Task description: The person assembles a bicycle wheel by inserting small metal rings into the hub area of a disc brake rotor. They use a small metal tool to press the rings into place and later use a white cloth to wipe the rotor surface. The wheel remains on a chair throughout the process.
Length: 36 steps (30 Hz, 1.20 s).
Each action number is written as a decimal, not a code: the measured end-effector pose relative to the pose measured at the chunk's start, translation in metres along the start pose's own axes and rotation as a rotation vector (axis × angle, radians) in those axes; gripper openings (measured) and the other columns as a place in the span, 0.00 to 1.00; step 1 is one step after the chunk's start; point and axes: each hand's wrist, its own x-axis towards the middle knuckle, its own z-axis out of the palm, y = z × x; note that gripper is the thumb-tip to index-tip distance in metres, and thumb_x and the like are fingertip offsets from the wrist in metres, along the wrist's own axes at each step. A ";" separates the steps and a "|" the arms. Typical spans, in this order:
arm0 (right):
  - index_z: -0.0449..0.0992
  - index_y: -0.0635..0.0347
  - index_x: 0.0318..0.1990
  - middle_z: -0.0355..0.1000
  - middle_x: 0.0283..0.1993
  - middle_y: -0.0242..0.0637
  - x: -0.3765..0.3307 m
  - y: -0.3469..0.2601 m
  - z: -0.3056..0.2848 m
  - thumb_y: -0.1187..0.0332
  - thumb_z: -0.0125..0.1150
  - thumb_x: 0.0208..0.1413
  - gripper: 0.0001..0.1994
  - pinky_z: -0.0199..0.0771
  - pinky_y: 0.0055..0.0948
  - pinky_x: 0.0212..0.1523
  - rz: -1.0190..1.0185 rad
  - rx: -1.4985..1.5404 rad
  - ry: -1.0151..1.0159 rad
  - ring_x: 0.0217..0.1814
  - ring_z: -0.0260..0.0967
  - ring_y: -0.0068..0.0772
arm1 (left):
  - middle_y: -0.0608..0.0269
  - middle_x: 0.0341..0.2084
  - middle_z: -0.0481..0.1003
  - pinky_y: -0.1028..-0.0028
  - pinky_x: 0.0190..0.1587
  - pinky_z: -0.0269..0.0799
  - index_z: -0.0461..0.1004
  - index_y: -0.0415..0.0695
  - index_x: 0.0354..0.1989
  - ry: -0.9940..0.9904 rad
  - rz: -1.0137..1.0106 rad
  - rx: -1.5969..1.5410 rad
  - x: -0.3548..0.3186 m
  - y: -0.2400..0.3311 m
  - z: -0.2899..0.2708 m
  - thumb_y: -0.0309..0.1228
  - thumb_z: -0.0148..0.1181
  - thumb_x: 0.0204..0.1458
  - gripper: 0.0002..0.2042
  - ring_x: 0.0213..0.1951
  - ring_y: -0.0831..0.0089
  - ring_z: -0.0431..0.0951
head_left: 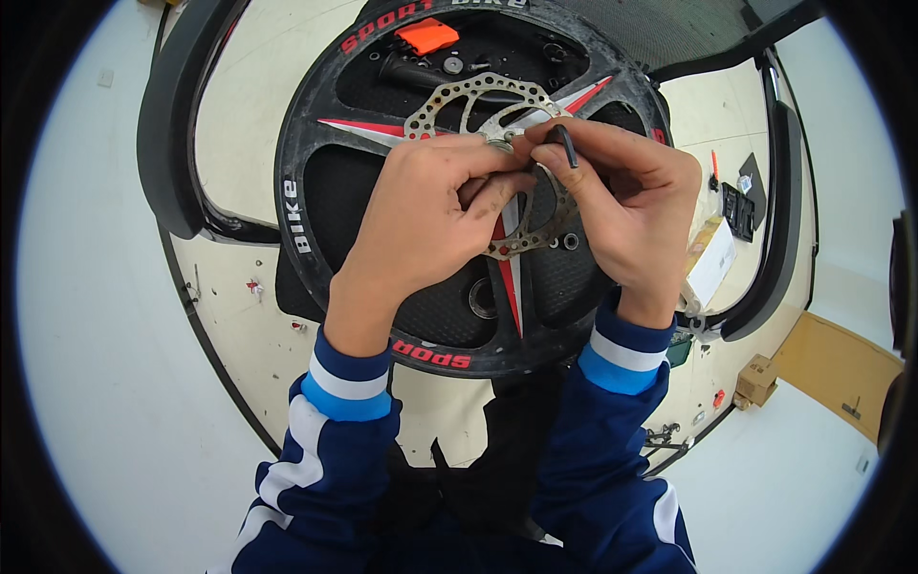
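A black bicycle wheel (304, 263) with red and white spoke stripes lies flat in front of me. On its middle is a silver brake disc (448, 94) with holes round its edge, partly covered by my hands. My right hand (643, 206) pinches a short dark rod that looks like a hex key (566, 146) between thumb and fingers, above the disc. Beside it, my left hand (416, 215) is closed, its fingertips together at a small silvery part (500, 144) near the disc's centre. What exactly the left fingers grip is mostly hidden.
Loose parts lie on the wheel: an orange piece (426, 36), a round metal part (453, 65), a large ring (482, 298) and a small ring (571, 242). Chair armrests (172, 143) flank it. Right, on the floor, are a black tool case (737, 210) and a cardboard box (757, 380).
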 end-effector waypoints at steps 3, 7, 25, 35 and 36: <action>0.83 0.70 0.45 0.83 0.39 0.42 0.001 0.003 -0.001 0.81 0.62 0.56 0.10 0.81 0.25 0.46 0.001 0.021 -0.030 0.42 0.82 0.30 | 0.59 0.19 0.71 0.71 0.24 0.60 0.83 0.37 0.37 0.013 0.009 -0.013 0.001 -0.001 0.001 0.21 0.64 0.51 0.06 0.19 0.69 0.68; 0.82 0.69 0.49 0.82 0.45 0.42 0.001 0.003 -0.011 0.77 0.62 0.59 0.12 0.79 0.27 0.50 0.056 0.261 -0.142 0.46 0.80 0.30 | 0.56 0.19 0.72 0.68 0.24 0.62 0.83 0.38 0.37 0.024 0.042 -0.001 0.000 -0.007 0.003 0.22 0.64 0.51 0.07 0.19 0.64 0.70; 0.75 0.68 0.41 0.76 0.36 0.36 0.002 0.032 0.003 0.74 0.66 0.60 0.07 0.79 0.24 0.41 0.143 0.435 -0.072 0.38 0.77 0.25 | 0.54 0.26 0.80 0.74 0.33 0.74 0.81 0.34 0.39 -0.086 -0.131 0.060 0.002 -0.003 0.003 0.19 0.62 0.54 0.06 0.28 0.70 0.80; 0.80 0.70 0.47 0.81 0.40 0.41 0.001 0.000 -0.003 0.67 0.57 0.69 0.13 0.78 0.25 0.47 0.155 0.126 -0.129 0.41 0.79 0.29 | 0.61 0.21 0.77 0.80 0.23 0.60 0.83 0.35 0.37 -0.029 -0.126 0.025 -0.008 0.003 -0.016 0.21 0.66 0.53 0.05 0.21 0.83 0.71; 0.80 0.70 0.47 0.81 0.39 0.41 0.001 -0.002 -0.003 0.66 0.57 0.69 0.13 0.78 0.25 0.46 0.162 0.090 -0.131 0.41 0.79 0.28 | 0.61 0.19 0.76 0.80 0.23 0.59 0.83 0.35 0.35 -0.052 -0.173 0.014 -0.011 0.006 -0.025 0.22 0.68 0.53 0.04 0.21 0.84 0.70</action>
